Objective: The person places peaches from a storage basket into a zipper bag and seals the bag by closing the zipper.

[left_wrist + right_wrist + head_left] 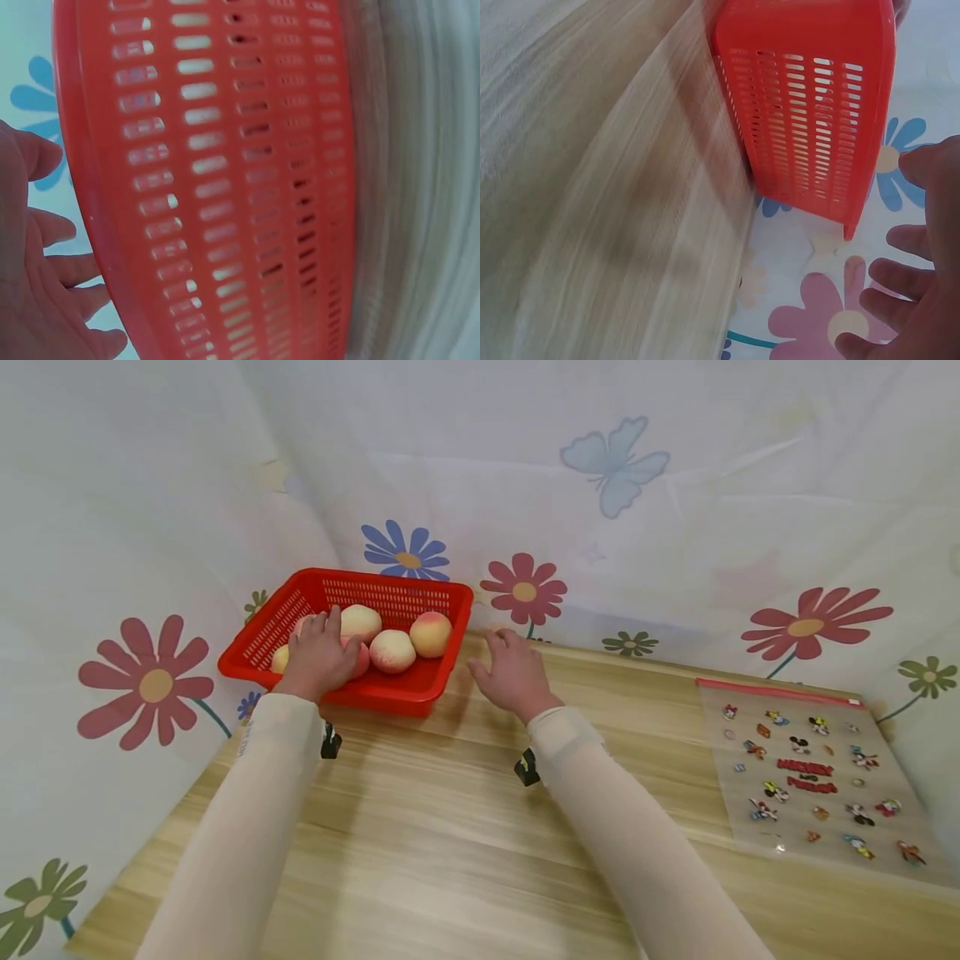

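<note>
A red plastic basket with slotted walls stands at the back left of the wooden table. Several peaches, cream with pink blush, lie inside it. My left hand is over the basket's near left part, fingers spread above the peaches; whether it touches one cannot be told. The left wrist view has the left hand beside the basket rim, its fingers loosely bent. To the right of the basket, my right hand hovers apart from it with fingers relaxed, holding nothing; its fingers show in the right wrist view.
A clear zip bag with cartoon prints and a red zip lies flat at the table's right. Behind and at the sides hangs a white flowered cloth. The wooden tabletop stretches in front of the basket.
</note>
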Motion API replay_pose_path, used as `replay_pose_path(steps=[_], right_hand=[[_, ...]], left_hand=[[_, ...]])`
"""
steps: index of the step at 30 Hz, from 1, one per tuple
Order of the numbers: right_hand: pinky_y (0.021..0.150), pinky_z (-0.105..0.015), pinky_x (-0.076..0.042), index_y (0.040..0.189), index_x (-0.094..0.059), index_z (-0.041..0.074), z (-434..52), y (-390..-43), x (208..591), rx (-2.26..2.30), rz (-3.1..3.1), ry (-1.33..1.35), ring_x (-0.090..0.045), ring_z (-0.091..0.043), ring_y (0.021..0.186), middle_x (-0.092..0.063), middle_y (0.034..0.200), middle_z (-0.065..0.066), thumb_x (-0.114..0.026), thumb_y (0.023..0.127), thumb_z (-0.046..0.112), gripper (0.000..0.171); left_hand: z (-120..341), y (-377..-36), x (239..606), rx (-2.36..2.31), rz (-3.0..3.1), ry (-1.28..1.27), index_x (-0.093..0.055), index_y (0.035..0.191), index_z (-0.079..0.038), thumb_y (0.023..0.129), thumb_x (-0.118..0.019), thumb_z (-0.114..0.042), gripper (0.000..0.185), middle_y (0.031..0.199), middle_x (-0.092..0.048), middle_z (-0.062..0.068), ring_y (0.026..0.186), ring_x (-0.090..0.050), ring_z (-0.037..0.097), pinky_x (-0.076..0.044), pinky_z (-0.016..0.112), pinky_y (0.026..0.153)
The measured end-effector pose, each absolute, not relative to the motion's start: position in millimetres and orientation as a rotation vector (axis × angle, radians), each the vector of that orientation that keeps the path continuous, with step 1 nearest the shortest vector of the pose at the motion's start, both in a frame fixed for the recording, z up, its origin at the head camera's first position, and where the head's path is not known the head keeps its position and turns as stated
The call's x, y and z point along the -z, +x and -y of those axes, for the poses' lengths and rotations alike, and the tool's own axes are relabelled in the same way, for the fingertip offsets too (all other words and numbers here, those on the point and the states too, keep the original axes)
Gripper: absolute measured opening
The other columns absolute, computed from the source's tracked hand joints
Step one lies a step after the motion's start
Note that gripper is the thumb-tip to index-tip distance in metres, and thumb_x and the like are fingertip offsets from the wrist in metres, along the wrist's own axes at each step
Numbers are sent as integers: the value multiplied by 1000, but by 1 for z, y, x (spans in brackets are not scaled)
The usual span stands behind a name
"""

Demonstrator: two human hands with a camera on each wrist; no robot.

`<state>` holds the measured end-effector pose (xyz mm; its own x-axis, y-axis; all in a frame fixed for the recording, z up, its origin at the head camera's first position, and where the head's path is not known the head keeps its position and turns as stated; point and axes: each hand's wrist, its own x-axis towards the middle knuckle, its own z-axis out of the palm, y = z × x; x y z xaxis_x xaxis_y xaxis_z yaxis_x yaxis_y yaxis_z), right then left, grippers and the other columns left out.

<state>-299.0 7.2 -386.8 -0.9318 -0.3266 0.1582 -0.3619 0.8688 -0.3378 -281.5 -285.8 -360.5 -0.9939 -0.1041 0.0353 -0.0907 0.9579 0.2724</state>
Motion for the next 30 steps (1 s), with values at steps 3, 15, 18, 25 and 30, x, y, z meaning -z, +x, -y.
replay_pose_path(steps=[3, 15, 18, 25, 30], right_hand=[[108, -50, -42, 148, -38, 13, -5, -298, 388, -592, 2944, 547, -43, -30, 133, -41, 148, -13, -49, 96, 49, 65], [107, -48, -43, 151, -32, 13, 12, -293, 388, -850, 2965, 519, -46, -32, 131, -38, 150, -15, -52, 95, 47, 69], [107, -46, -44, 152, -30, 14, 18, -294, 389, -884, 2975, 505, -45, -30, 132, -37, 151, -14, -52, 95, 49, 70], [106, -47, -45, 154, -25, 15, 29, -293, 389, -938, 3010, 470, -45, -30, 133, -34, 153, -11, -51, 95, 52, 74], [106, -46, -45, 154, -25, 13, 32, -293, 389, -932, 3024, 474, -43, -29, 135, -38, 153, -10, -53, 94, 51, 76]], left_hand=[[293, -279, 363, 437, 3041, 167, -4, 155, -5, 99, -38, -39, 74, 159, -13, 26, 145, -10, 46, -7, 68, 115], [324, -270, 366, 455, 3054, 285, 3, 154, -4, 100, -33, -42, 76, 158, -8, 30, 144, -3, 52, -4, 72, 112], [333, -269, 366, 425, 3048, 311, 3, 154, -3, 100, -33, -40, 74, 157, -8, 31, 143, -4, 54, -5, 74, 110], [352, -264, 367, 397, 3026, 347, 2, 153, 0, 100, -32, -35, 72, 154, -9, 35, 140, -5, 57, -5, 75, 109], [358, -267, 368, 417, 3016, 391, 2, 152, 4, 100, -31, -36, 73, 150, -8, 40, 136, -10, 58, -9, 74, 110]])
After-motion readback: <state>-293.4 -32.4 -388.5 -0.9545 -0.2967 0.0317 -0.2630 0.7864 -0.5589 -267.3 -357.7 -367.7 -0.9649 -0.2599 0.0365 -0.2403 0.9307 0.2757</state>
